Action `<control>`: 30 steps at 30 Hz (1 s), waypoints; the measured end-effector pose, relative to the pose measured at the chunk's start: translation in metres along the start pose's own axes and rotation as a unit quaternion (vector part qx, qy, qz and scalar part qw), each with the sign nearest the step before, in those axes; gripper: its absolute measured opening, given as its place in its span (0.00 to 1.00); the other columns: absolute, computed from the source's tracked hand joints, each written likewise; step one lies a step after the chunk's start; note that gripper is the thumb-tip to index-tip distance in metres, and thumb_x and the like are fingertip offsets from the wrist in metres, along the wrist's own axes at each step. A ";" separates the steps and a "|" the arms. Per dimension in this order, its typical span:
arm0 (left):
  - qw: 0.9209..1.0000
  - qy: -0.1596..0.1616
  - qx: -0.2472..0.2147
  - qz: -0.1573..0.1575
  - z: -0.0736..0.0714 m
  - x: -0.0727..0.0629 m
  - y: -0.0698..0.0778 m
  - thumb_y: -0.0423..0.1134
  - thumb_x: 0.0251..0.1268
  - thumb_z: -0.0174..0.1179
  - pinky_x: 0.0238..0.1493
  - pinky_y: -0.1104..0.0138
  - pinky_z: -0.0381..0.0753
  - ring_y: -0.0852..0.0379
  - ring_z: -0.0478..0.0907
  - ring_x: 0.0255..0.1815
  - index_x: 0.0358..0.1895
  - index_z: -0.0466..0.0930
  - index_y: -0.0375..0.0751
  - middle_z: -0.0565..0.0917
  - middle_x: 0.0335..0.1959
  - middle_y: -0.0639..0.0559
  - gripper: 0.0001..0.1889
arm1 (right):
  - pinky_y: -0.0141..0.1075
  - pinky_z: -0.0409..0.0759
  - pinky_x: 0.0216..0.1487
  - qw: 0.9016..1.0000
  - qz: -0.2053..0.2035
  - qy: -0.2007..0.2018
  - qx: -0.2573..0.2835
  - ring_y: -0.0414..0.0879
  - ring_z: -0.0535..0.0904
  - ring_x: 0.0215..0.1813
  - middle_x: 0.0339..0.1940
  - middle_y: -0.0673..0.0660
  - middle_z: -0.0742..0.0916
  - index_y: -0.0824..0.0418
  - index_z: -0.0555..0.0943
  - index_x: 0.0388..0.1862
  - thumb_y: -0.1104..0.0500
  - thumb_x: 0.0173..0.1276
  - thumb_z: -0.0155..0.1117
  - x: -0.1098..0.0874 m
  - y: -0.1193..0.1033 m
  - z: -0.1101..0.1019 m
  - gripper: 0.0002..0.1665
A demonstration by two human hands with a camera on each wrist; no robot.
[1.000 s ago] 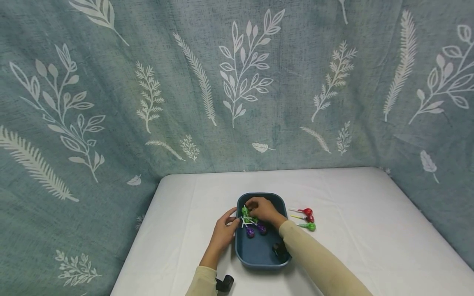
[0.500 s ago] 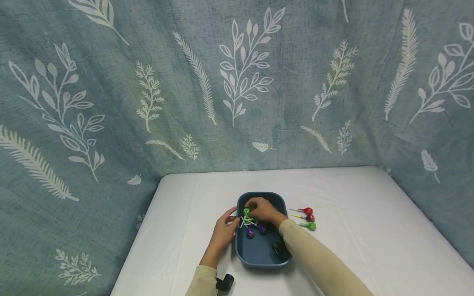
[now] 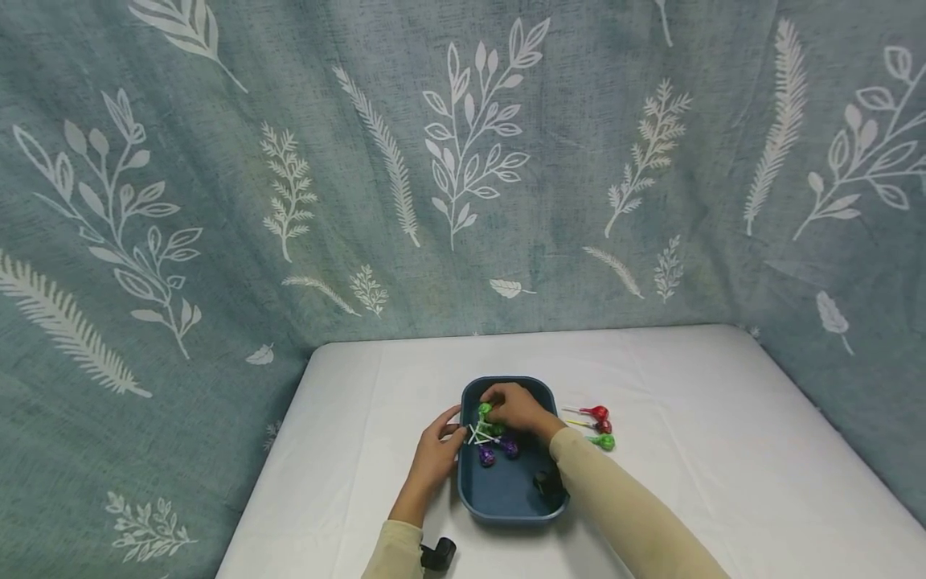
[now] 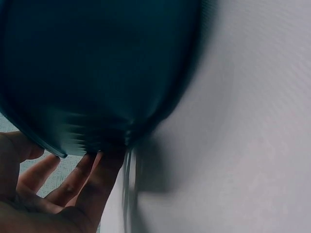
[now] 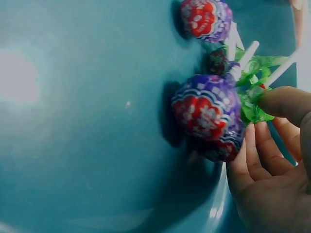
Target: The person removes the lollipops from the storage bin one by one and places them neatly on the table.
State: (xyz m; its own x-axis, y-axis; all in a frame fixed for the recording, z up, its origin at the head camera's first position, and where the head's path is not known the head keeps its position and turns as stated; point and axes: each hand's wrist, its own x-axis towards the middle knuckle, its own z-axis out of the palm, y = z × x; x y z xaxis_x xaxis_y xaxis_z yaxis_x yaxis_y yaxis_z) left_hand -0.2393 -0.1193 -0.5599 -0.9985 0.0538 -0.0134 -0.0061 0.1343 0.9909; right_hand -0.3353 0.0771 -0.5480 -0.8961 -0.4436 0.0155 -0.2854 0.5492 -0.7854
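Note:
My left hand (image 3: 436, 450) grips the left wall of a blue rectangular tub (image 3: 506, 492), thumb at the rim and fingers against the outside, as the left wrist view also shows. My right hand (image 3: 517, 408) reaches into the tub's far half. Between its thumb and fingers it pinches a green-wrapped lollipop (image 5: 252, 108); part of that lollipop is hidden behind the fingers. Close beside lie purple-wrapped lollipops with red labels, one right at the fingertips (image 5: 233, 167) and another (image 5: 206, 18) farther off. White sticks (image 3: 481, 435) cross one another near the left wall.
Right of the tub, a red lollipop (image 3: 598, 412), a dark red one (image 3: 604, 427) and a green one (image 3: 604, 442) lie on the white-covered table (image 3: 694, 450). Black wrist cameras (image 3: 439, 554) sit at both wrists. A leaf-patterned curtain (image 3: 463, 305) hangs behind.
The green lollipop head at my right fingers has shifted slightly to the right in the tub. Both hands stay nearly in place; the left still holds the tub wall.

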 end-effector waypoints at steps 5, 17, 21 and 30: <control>1.000 0.004 0.003 -0.002 0.001 -0.001 0.002 0.35 0.75 0.57 0.42 0.52 0.88 0.39 0.83 0.51 0.73 0.70 0.40 0.81 0.56 0.31 0.25 | 0.43 0.82 0.44 1.000 -0.007 0.008 0.016 0.46 0.81 0.41 0.38 0.53 0.85 0.63 0.84 0.45 0.70 0.57 0.72 -0.003 -0.003 -0.007 0.15; 1.000 0.005 0.005 0.000 0.002 -0.001 0.002 0.34 0.75 0.57 0.40 0.54 0.89 0.40 0.84 0.49 0.72 0.71 0.39 0.81 0.55 0.31 0.24 | 0.45 0.83 0.48 0.996 -0.008 0.075 0.037 0.47 0.82 0.43 0.40 0.53 0.86 0.63 0.85 0.46 0.66 0.59 0.73 -0.012 -0.007 -0.022 0.15; 1.000 0.010 0.004 -0.001 0.000 -0.001 0.002 0.35 0.75 0.57 0.41 0.54 0.88 0.40 0.84 0.50 0.72 0.71 0.40 0.82 0.55 0.32 0.24 | 0.45 0.83 0.48 0.995 -0.009 0.092 0.042 0.47 0.82 0.43 0.40 0.53 0.87 0.62 0.85 0.47 0.65 0.60 0.73 -0.016 -0.012 -0.024 0.15; 1.000 0.004 0.002 -0.006 0.001 -0.003 0.004 0.34 0.75 0.56 0.42 0.53 0.88 0.39 0.83 0.51 0.72 0.71 0.40 0.81 0.56 0.32 0.24 | 0.48 0.84 0.49 0.990 -0.004 0.126 0.059 0.50 0.84 0.45 0.42 0.55 0.87 0.63 0.84 0.48 0.63 0.62 0.73 -0.032 -0.018 -0.034 0.15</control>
State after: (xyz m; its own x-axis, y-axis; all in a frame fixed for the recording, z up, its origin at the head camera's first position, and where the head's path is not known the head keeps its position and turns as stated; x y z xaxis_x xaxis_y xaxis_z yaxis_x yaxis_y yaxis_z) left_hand -0.2364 -0.1178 -0.5563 -0.9988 0.0433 -0.0245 -0.0183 0.1381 0.9902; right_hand -0.3128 0.1053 -0.5130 -0.9546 -0.2489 0.1634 -0.2638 0.4528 -0.8517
